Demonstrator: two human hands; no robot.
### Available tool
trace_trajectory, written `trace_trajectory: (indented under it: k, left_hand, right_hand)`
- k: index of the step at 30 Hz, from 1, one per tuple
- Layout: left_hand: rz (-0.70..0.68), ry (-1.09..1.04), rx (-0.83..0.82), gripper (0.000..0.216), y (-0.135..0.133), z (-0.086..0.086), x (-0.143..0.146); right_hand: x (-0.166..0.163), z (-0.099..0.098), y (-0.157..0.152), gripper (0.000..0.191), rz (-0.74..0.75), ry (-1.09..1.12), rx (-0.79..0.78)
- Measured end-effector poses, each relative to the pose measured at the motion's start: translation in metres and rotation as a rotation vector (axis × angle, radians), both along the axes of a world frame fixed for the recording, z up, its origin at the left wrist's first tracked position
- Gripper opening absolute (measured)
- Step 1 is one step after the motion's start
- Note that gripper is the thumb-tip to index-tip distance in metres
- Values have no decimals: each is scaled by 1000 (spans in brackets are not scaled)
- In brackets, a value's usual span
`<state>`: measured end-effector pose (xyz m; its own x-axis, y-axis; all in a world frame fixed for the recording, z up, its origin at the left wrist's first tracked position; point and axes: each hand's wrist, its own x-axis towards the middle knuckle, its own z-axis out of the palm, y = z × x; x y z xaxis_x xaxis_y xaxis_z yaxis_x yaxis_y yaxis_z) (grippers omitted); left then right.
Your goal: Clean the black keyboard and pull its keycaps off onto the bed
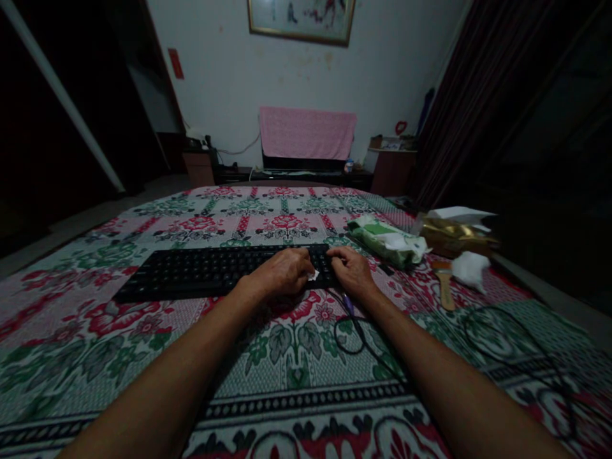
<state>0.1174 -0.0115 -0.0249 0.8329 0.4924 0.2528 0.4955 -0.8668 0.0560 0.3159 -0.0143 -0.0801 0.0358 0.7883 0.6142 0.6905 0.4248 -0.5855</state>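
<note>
Forearms [186, 357] spanned flowered cloth [287, 366]; the left hand [285, 271] pinched a scrap [313, 275] at the keyboard [191, 271], the right hand [356, 274] touched it, grip unclear. Pink towel [308, 132] hung before pale wall [210, 76].

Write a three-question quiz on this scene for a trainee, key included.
1. Which hand has the small white scrap at its fingertips?
2. Fill in: the bare right hand is at the ____ end of the long black keyboard.
3. What lies beside the flat, wooden-handled brush?
a) pink cloth
b) crumpled white wad
c) gold-framed picture

Key: 1. The bare left hand. 2. Right. 3. b.
</note>
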Motion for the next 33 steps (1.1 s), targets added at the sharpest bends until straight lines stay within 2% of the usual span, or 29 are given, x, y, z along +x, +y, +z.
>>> trace_trajectory:
  k: [3, 8, 14, 20, 28, 33]
  left_hand:
    - [32, -12, 18, 24, -4, 0, 6]
    - [-2, 46, 33, 22, -15, 4, 16]
    - [63, 61, 14, 25, -7, 2, 9]
    - [1, 61, 41, 25, -13, 2, 15]
    - [87, 83, 26, 25, -13, 5, 14]
    - [30, 104, -4, 22, -15, 10, 14]
  right_hand:
    - [1, 1, 1, 23, 8, 0, -4]
    - [4, -2, 4, 24, 19, 64, -32]
    - [5, -5, 7, 24, 20, 82, -37]
    - [5, -3, 5, 25, 25, 91, -50]
    - [7, -3, 6, 26, 25, 94, -56]
    - [7, -4, 7, 26, 20, 100, -69]
